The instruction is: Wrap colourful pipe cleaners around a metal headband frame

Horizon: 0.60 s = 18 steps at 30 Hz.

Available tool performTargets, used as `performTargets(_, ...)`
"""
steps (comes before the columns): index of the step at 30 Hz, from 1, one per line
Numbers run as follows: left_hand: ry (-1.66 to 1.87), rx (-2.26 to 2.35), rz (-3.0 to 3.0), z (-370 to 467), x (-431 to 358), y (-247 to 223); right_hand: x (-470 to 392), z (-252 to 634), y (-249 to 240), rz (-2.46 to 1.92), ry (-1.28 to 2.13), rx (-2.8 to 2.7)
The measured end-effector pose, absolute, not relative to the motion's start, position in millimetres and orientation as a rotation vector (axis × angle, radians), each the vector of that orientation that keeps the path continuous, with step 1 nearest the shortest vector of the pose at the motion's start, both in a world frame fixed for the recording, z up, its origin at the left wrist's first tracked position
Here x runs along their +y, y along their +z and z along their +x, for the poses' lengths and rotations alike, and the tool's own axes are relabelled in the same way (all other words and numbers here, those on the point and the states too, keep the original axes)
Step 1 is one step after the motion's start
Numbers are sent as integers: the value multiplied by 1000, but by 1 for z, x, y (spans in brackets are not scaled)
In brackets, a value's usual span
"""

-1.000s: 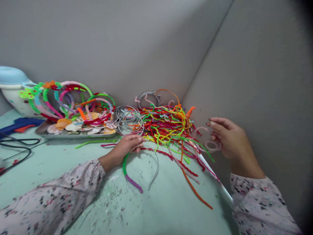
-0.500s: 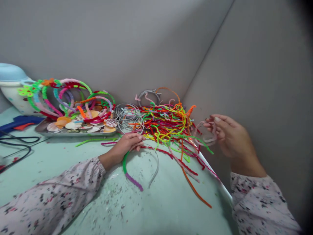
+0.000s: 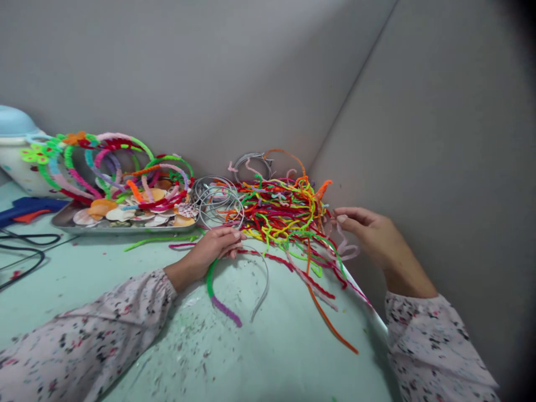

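Note:
My left hand (image 3: pixel 218 244) pinches the top of a thin metal headband (image 3: pixel 226 313) just above the table. One side of the band is wrapped in green and purple fuzz, while the other side is bare metal. At the right end of a tangled heap of coloured pipe cleaners (image 3: pixel 276 215), my right hand (image 3: pixel 371 233) has its thumb and fingers closed on a curly pale pink pipe cleaner (image 3: pixel 350 251). The pink piece dangles in loops below the fingertips, near the table's right edge. Its upper end is hard to make out against the heap.
A metal tray (image 3: pixel 125 230) of seashells stands at the left, with several fuzzy decorated headbands (image 3: pixel 73 170) on it. Bare wire headbands (image 3: pixel 218 204) lie between tray and heap. Far left are a blue glue gun (image 3: pixel 33 206) with cord and a blue-lidded container (image 3: pixel 17 151). Grey walls rise behind and right.
My right hand has moved left and slightly down to the heap's right end, with the pink pipe cleaner now hanging lower. The left hand keeps its hold on the headband.

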<state>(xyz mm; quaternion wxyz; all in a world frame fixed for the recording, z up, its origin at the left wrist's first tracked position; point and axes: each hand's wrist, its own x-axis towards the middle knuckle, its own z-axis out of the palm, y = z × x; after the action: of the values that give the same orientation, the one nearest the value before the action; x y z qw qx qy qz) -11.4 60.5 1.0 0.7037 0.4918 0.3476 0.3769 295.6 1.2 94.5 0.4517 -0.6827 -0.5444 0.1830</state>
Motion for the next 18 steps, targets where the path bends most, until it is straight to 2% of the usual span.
performTargets(11, 837, 750, 1073, -12, 63, -3, 1, 300, 92, -1799, 247, -1498)
performTargets(18, 835, 769, 1115, -15, 65, -8, 1, 304, 95, -1743, 99, -1383)
